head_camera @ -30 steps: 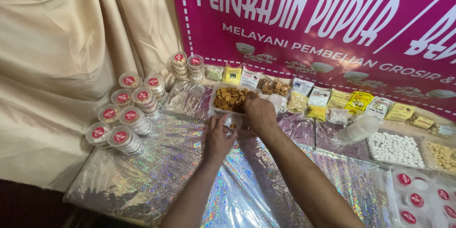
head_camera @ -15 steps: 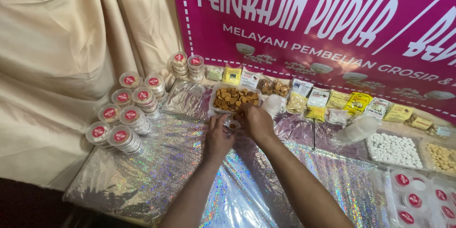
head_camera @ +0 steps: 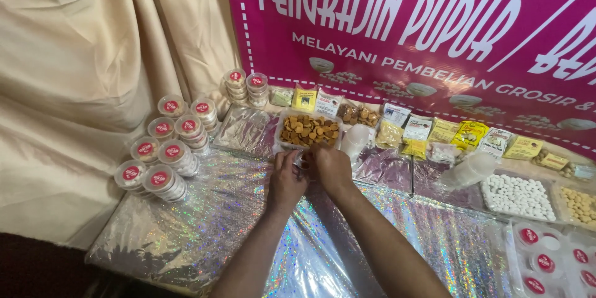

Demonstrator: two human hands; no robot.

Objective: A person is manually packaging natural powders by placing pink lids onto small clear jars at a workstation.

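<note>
My left hand (head_camera: 285, 180) and my right hand (head_camera: 332, 166) meet over the shiny holographic table cover (head_camera: 205, 223). Both have their fingers closed round a small clear jar (head_camera: 302, 160), which they mostly hide. Just beyond the fingertips stands a clear tray of tan round pieces (head_camera: 308, 130). Whether the jar has its lid on cannot be made out.
Stacked round clear jars with red labels (head_camera: 162, 149) stand at the left, with more at the back (head_camera: 246, 87) and front right (head_camera: 546, 254). Small packets (head_camera: 428, 133), a tray of white pellets (head_camera: 518, 195) and a clear cup (head_camera: 469, 171) lie at the right. Behind hang a pink banner (head_camera: 403, 37) and a cream curtain (head_camera: 87, 74).
My right hand has come down from the tray of tan pieces to meet the left hand. The small clear jar, plainly seen a second ago, is now covered by both hands.
</note>
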